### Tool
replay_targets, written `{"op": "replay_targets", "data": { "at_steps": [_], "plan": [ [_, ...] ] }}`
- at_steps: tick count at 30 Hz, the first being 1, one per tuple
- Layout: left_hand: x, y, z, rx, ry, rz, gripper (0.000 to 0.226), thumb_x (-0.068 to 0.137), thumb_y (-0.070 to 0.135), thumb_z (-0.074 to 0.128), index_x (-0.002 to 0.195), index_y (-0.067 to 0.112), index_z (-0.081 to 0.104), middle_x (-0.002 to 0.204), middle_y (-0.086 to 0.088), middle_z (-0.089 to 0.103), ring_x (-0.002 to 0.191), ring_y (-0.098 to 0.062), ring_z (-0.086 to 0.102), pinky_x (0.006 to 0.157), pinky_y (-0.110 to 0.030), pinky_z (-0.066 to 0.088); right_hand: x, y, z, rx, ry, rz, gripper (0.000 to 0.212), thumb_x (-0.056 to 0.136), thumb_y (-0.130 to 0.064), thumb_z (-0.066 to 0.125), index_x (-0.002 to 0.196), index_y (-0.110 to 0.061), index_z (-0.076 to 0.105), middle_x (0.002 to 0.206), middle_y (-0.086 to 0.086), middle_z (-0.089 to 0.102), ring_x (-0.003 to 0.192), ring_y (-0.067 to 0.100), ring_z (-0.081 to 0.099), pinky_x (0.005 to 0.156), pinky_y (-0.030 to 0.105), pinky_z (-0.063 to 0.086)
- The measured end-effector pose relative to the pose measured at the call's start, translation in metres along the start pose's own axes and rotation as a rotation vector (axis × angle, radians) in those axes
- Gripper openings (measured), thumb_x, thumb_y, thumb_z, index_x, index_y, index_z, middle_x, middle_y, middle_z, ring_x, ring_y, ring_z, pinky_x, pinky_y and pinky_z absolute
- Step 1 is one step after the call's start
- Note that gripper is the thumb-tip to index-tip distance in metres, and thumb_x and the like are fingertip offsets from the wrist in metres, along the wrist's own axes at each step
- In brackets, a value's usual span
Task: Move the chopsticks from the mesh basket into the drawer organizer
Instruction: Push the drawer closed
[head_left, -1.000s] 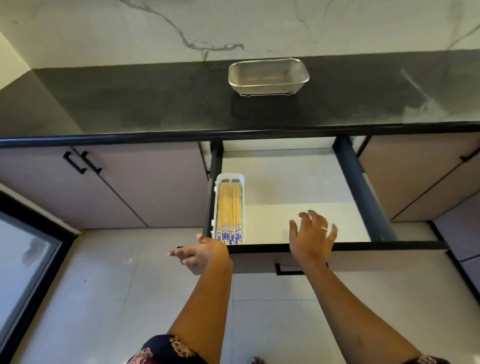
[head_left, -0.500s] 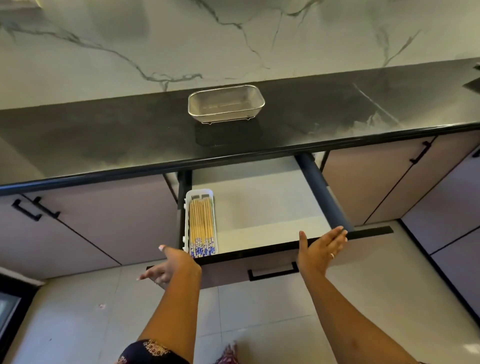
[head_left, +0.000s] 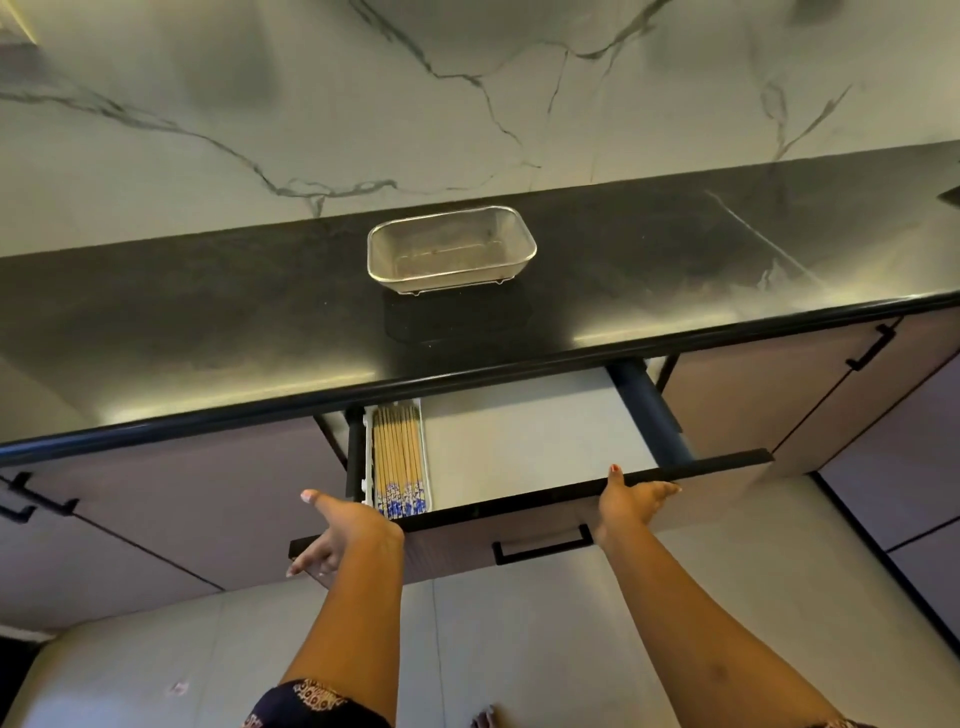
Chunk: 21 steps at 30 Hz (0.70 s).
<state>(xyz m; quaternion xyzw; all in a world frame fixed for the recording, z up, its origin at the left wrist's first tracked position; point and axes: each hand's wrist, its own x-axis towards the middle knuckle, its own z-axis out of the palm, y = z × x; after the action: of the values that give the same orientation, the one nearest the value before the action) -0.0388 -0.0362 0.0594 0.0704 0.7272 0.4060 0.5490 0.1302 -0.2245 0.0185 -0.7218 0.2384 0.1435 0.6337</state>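
Against the drawer front (head_left: 519, 525) I see both palms spread flat, left hand (head_left: 337, 530) and right hand (head_left: 631, 501) holding nothing, seemingly to shut it; chopsticks (head_left: 399, 457) lie in the organizer (head_left: 370, 467), basket (head_left: 452, 249) empty.

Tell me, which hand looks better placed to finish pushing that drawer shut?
Probably the right hand: it rests on the drawer front near the middle, just above the handle. The left hand sits at the far left corner.

We see both hands flat against the front of the half-open drawer (head_left: 519, 457), the left hand (head_left: 343, 530) near its left end and the right hand (head_left: 631, 501) on its top edge. Chopsticks (head_left: 399, 457) fill the white organizer (head_left: 370, 457) inside, at the left. Farther back, the mesh basket (head_left: 451, 249) sits on the dark counter (head_left: 208, 322).
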Motion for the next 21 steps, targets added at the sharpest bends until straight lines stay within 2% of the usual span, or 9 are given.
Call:
{"op": "replay_targets", "data": {
  "at_steps": [6,9,11,13,15,18,21],
  "plan": [
    [0.000,0.012,0.023,-0.010,-0.018,-0.013,0.108,0.070,0.080,0.040,0.146,0.026,-0.014,0.159,-0.006,0.002,0.143,-0.039,0.013,0.113,-0.056,0.022,0.010,-0.018,0.013,0.049,-0.031,0.044,0.073,0.100,-0.014,0.046,0.153,-0.015,-0.004,0.155,0.014,0.030,0.137,0.036,0.038,0.113,0.045,0.031],
    [0.005,0.021,0.052,0.003,-0.035,-0.018,0.109,0.069,0.079,0.044,0.147,0.026,-0.011,0.159,-0.007,0.003,0.143,-0.039,0.011,0.113,-0.055,0.019,0.022,-0.034,0.031,0.136,-0.081,0.088,0.057,0.101,-0.017,0.043,0.152,-0.019,0.016,0.143,0.016,0.046,0.128,0.034,0.049,0.110,0.046,0.038],
    [0.005,0.028,0.068,0.024,-0.053,-0.036,0.111,0.069,0.078,0.047,0.147,0.025,-0.010,0.159,-0.007,0.002,0.143,-0.037,0.010,0.113,-0.054,0.021,0.027,-0.044,0.042,0.192,-0.129,0.134,0.050,0.102,-0.023,0.042,0.148,-0.018,0.025,0.132,0.012,0.052,0.119,0.029,0.053,0.106,0.042,0.042],
    [0.005,0.035,0.081,0.009,-0.078,-0.054,0.111,0.070,0.073,0.053,0.148,0.023,-0.006,0.159,-0.007,0.003,0.142,-0.035,0.016,0.109,-0.050,0.030,0.029,-0.053,0.052,0.259,-0.176,0.171,0.050,0.101,-0.027,0.043,0.148,-0.018,0.027,0.127,0.009,0.050,0.115,0.026,0.053,0.102,0.038,0.042],
    [0.009,0.040,0.096,0.003,-0.114,-0.069,0.104,0.074,0.067,0.057,0.148,0.022,0.000,0.158,-0.006,0.007,0.139,-0.034,0.025,0.102,-0.046,0.039,0.032,-0.064,0.062,0.322,-0.206,0.181,0.051,0.101,-0.029,0.045,0.147,-0.015,0.030,0.140,0.010,0.045,0.127,0.027,0.048,0.107,0.039,0.042],
    [0.014,0.045,0.110,0.049,-0.322,-0.134,0.088,0.081,0.063,0.051,0.148,0.023,0.013,0.157,-0.005,0.016,0.139,-0.032,0.026,0.110,-0.050,0.032,0.035,-0.079,0.076,0.368,-0.239,0.212,0.056,0.099,-0.032,0.048,0.147,-0.012,0.030,0.149,0.013,0.036,0.134,0.029,0.041,0.109,0.041,0.041],
    [0.017,0.051,0.120,0.047,-0.370,-0.208,0.083,0.080,0.056,0.059,0.146,0.023,0.022,0.152,-0.005,0.027,0.133,-0.034,0.035,0.107,-0.053,0.036,0.042,-0.091,0.091,0.373,-0.268,0.236,0.057,0.097,-0.034,0.051,0.146,-0.011,0.031,0.150,0.011,0.032,0.138,0.028,0.036,0.110,0.041,0.040]
  ]
}}
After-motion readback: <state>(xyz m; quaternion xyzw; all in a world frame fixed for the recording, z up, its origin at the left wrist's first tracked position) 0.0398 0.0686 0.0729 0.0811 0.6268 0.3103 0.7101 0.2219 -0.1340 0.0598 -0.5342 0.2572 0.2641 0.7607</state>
